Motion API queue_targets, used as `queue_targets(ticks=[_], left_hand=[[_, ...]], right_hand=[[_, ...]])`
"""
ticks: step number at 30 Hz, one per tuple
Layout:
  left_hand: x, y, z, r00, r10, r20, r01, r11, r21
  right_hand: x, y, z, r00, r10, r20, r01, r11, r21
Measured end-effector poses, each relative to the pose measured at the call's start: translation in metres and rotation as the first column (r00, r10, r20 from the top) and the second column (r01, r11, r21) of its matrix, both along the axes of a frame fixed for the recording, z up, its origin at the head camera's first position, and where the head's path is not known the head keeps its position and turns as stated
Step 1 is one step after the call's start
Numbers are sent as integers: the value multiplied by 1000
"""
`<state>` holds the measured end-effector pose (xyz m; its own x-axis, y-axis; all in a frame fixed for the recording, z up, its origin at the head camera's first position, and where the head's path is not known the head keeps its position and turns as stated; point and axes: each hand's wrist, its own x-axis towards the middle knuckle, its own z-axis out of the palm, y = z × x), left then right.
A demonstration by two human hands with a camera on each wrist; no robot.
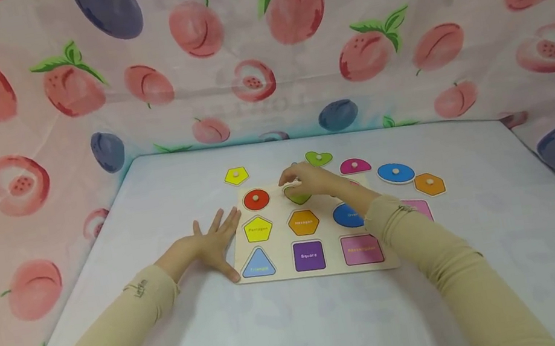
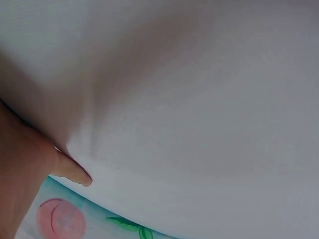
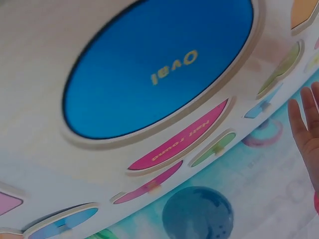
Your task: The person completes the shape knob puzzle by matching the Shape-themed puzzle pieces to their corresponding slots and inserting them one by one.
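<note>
A wooden shape puzzle board (image 1: 283, 270) lies on the table, its recesses labelled with shape names. My left hand (image 1: 215, 247) has its fingers spread flat, touching the board's left edge; the thumb is near the lower left corner. My right hand (image 1: 312, 179) hovers at the board's back edge, fingers loosely bent with nothing between them, above the green heart recess (image 1: 298, 198). A red circle piece (image 1: 257, 206) with a knob sits in the top left recess. Near the right fingers lies a light blue piece (image 3: 261, 107), mostly hidden by the hand in the head view.
Loose knobbed pieces lie around the board: a yellow pentagon (image 1: 237, 178), green heart (image 1: 321, 161), magenta half round (image 1: 356, 168), blue oval (image 1: 395, 176), orange hexagon (image 1: 430, 188) and pink rectangle (image 1: 420, 209). A fruit-print cloth (image 1: 245, 111) hangs behind the white table (image 1: 217, 342).
</note>
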<state>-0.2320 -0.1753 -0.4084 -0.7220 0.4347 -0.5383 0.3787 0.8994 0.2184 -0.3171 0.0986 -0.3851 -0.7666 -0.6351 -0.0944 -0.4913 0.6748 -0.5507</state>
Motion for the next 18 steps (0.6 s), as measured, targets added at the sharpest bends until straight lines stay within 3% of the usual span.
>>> queue_targets(ticks=[9, 18], left_hand=[[-2, 0, 3, 999, 14, 31, -14, 1000, -8], [-3, 2, -1, 999, 19, 25, -19, 1000, -20]], right_hand=[[-2, 21, -2, 995, -102, -6, 102, 995, -11], [-16, 43, -3, 982, -140, -130, 141, 990, 0]])
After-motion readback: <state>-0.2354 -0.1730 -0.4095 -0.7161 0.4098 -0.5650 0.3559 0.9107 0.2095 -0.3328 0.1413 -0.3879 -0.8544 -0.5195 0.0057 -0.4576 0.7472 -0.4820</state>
